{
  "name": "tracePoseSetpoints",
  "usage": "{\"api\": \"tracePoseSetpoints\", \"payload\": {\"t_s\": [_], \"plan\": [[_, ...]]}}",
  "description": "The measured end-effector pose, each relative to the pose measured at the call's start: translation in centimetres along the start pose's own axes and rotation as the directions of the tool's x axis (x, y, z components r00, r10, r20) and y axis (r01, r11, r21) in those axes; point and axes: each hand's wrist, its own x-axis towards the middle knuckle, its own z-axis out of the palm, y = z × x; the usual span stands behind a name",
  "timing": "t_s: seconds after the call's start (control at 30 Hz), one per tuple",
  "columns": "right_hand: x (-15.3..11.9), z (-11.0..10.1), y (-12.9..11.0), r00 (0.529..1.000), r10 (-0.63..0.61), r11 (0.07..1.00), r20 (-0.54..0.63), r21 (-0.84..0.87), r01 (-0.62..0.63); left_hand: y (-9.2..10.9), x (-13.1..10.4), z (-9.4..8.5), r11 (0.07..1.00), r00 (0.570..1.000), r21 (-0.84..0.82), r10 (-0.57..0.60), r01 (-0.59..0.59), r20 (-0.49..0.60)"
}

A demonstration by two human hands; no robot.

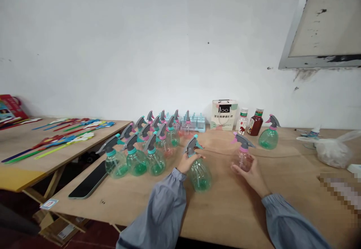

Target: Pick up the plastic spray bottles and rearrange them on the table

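Observation:
My left hand (189,162) is wrapped round the neck of a green spray bottle (200,177) with a grey and teal trigger head, tilted a little over the table. In my right hand (250,172) is a pink spray bottle (241,159) with a grey and pink head, its body partly hidden by my fingers. Left of my left hand stand several more spray bottles (137,162) in rows, some green with teal collars, some pink. One green spray bottle with a pink collar (268,138) stands apart, beyond my right hand.
A black phone (89,179) lies at the table's left. Along the wall stand a paper bag (223,115), a white bottle (241,122), a dark red bottle (255,123) and light blue plastic racks (199,123). A knotted plastic bag (334,152) lies right. Colourful sticks (62,142) cover another table.

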Motion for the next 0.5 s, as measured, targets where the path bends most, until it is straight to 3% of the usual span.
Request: {"api": "tracePoseSetpoints", "payload": {"t_s": [0.13, 0.37, 0.5], "plan": [[-1.4, 0.8, -1.3, 0.999, -0.007, 0.999, 0.048, 0.051, 0.004, -0.3, 0.1, 0.3, 1.000, 0.992, -0.026, 0.002, -0.006, -0.127], [-1.4, 0.4, -1.6, 0.998, 0.026, 0.997, 0.060, 0.072, -0.031, 0.5, -0.4, 0.5, 0.997, 0.999, -0.070, 0.037, -0.036, 0.004], [-1.4, 0.4, -0.9, 0.996, 0.006, 0.992, 0.084, 0.123, -0.016, 0.0, -0.5, 1.0, 0.989, 0.989, -0.112, 0.087, -0.101, -0.122]]}}
